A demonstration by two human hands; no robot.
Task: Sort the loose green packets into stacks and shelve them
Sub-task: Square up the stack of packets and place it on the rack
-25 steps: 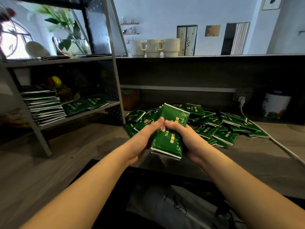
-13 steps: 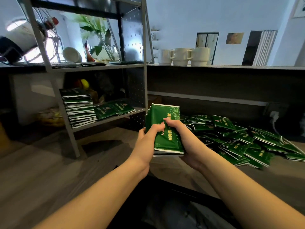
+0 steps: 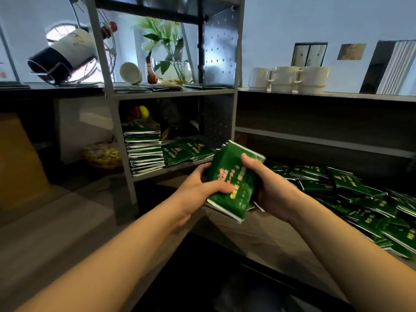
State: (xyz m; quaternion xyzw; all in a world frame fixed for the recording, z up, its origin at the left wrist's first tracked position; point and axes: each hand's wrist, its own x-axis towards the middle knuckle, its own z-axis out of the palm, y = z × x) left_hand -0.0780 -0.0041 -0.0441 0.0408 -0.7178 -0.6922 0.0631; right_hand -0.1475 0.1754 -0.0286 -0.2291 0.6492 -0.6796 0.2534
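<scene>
Both hands hold a stack of green packets (image 3: 231, 183) in front of the grey metal shelf unit (image 3: 177, 94). My left hand (image 3: 200, 185) grips its left edge and my right hand (image 3: 270, 190) grips its right side, thumb on top. The stack is tilted, its far end near the lower shelf's front edge. On that lower shelf stands a tall pile of packets (image 3: 144, 152), with a low, flat layer of packets (image 3: 186, 150) beside it. Many loose green packets (image 3: 351, 194) lie scattered on the wooden counter at the right.
The shelf's upright post (image 3: 121, 140) stands left of the tall pile, a perforated panel (image 3: 217, 118) at the shelf's right end. Above are a vase with a plant (image 3: 172, 68), a tipped cup (image 3: 130, 73) and a fan. Three white mugs (image 3: 288, 78) sit on the ledge.
The view has swung left and closer to the shelf. Both hands have carried the held stack left toward the lower shelf, away from the loose pile, and the stack now tilts.
</scene>
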